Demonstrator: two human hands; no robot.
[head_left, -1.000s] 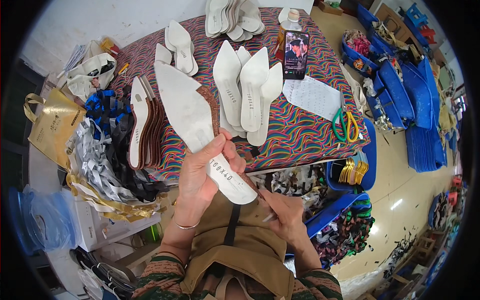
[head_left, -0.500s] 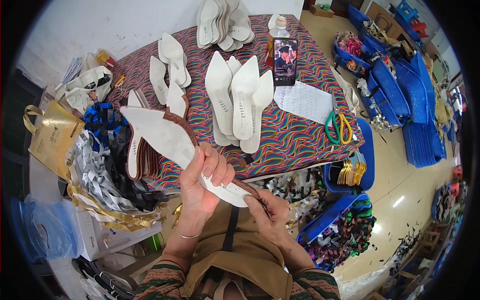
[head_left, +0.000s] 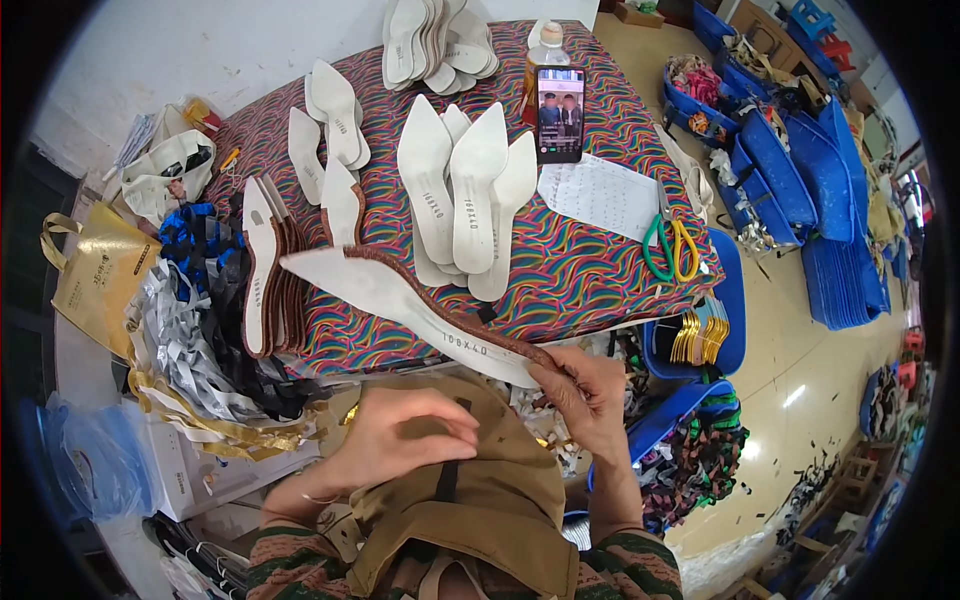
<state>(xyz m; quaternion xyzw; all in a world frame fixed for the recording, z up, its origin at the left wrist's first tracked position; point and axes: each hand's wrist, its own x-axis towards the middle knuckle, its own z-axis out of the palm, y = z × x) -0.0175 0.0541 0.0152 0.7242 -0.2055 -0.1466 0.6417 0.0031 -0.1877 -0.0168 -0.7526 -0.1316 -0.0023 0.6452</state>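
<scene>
Workshop floor, pale tile (head_left: 800, 380), runs along the right side; white wall (head_left: 180, 60) at far left. Worktable with wavy multicolour striped cover (head_left: 590, 270) fills the middle of the view. Stacked blue plastic trays (head_left: 830, 230) sit on the floor at right, well apart from the table. Heap of silver, black and blue ribbon strips (head_left: 200, 320) hangs off the table's left edge, gold paper bag (head_left: 95, 275) just beside it.

On the table: pile of white pointed shoe insoles (head_left: 470, 190) in the centre, toes pointing far; row of brown-edged insoles standing on edge (head_left: 265, 270) at left; another white insole stack (head_left: 430, 40) at the far edge. Sheet of white paper (head_left: 600, 190) right of centre, black smartphone propped upright (head_left: 560, 115) behind it, green-and-yellow-handled scissors (head_left: 670, 245) at the right edge.

Task item: long white pointed insole with brown rim (head_left: 400, 300), held above the near table edge. Long axis runs left-far to right-near; pointed toe aims left, heel end sits in the right hand.

Right hand (head_left: 585, 395): closed, fingers pinching the insole's heel end. Left hand (head_left: 400, 440): loosely curled, gripping nothing, hovering over the tan apron (head_left: 470, 510) on the lap, near the insole but not touching it.
</scene>
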